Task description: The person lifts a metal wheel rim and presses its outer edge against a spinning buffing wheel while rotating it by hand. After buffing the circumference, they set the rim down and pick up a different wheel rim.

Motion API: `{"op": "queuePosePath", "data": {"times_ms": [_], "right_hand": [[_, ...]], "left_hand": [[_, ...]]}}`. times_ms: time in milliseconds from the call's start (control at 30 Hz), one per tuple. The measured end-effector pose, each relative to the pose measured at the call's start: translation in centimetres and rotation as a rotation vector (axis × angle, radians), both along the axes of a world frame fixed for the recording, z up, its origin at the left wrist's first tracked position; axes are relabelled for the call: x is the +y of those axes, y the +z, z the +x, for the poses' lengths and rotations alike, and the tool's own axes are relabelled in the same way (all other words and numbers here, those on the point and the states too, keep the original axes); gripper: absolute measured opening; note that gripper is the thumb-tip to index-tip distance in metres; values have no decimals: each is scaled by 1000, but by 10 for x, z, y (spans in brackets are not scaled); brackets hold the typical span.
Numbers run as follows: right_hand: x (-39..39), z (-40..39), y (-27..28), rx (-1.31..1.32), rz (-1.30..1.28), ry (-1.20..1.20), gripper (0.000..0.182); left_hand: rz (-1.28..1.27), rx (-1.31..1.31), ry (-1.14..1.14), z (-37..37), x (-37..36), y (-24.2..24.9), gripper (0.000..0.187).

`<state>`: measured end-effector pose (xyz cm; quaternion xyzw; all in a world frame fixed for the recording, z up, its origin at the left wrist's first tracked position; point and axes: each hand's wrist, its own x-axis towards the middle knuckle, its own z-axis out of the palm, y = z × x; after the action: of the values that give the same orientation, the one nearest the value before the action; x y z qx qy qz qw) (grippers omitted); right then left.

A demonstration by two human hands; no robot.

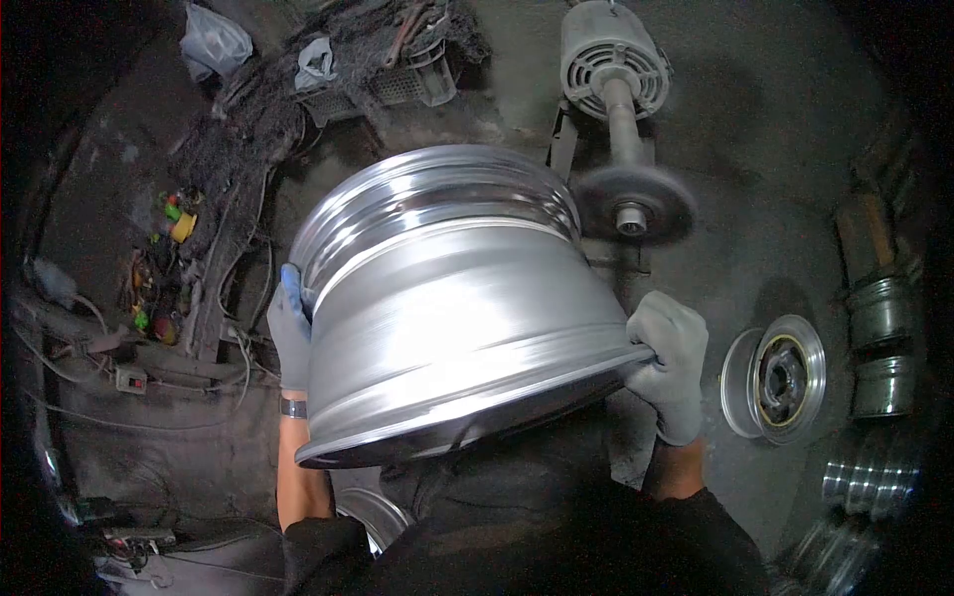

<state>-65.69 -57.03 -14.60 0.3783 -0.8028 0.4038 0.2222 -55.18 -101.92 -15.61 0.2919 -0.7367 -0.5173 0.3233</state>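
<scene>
A large silver wheel rim (457, 298) is held up in front of my chest, tilted, its barrel facing me. The far end is mirror-bright, while the nearer band looks duller and brushed. My left hand (290, 333), in a grey glove with blue fingertips, grips the rim's left side; some of its fingers are hidden behind the metal. On the right, my right hand (668, 363) is gloved too and curls round the near lip of the rim. Just past the rim's far right edge is a dark buffing wheel (661, 204) on the shaft of an electric motor (611, 60).
Another wheel rim (790, 382) stands on the floor at the right. Several shiny rims (882, 387) are stacked along the right edge. A plastic crate (397, 91) covered in dark fibres sits at the back. Cables and a switch box (130, 379) lie at the left.
</scene>
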Motion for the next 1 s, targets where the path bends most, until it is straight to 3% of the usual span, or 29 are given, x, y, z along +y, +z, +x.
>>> {"op": "queuePosePath", "data": {"times_ms": [133, 300, 533, 633, 733, 800, 867, 967, 1000], "right_hand": [[7, 0, -28, -63, -139, -23, 26], [10, -1, -55, -113, -227, -57, 25], [8, 7, -102, -168, -428, -78, 37], [7, 7, -104, -194, -430, -81, 32], [11, 1, -84, -255, -327, -61, 30], [13, -12, -36, -104, -51, 44, 28], [-13, -8, 36, 84, 40, 176, 31], [-36, -1, 68, 171, 155, 216, 33], [-39, -1, 68, 181, 155, 224, 33]], "left_hand": [[-192, -27, -75, -7, 13, 27, 48], [-207, -34, -54, -21, 40, 55, 48], [-279, -99, -123, -32, 52, 73, 52], [-279, -152, -155, -40, 43, 78, 53], [-316, -168, -99, -43, 48, 78, 54], [-293, -164, -107, -41, 45, 75, 53], [-268, -160, -123, -37, 46, 73, 53], [-274, -96, -147, -29, 42, 66, 48], [-455, 78, -105, -26, 35, 53, 45]]}}
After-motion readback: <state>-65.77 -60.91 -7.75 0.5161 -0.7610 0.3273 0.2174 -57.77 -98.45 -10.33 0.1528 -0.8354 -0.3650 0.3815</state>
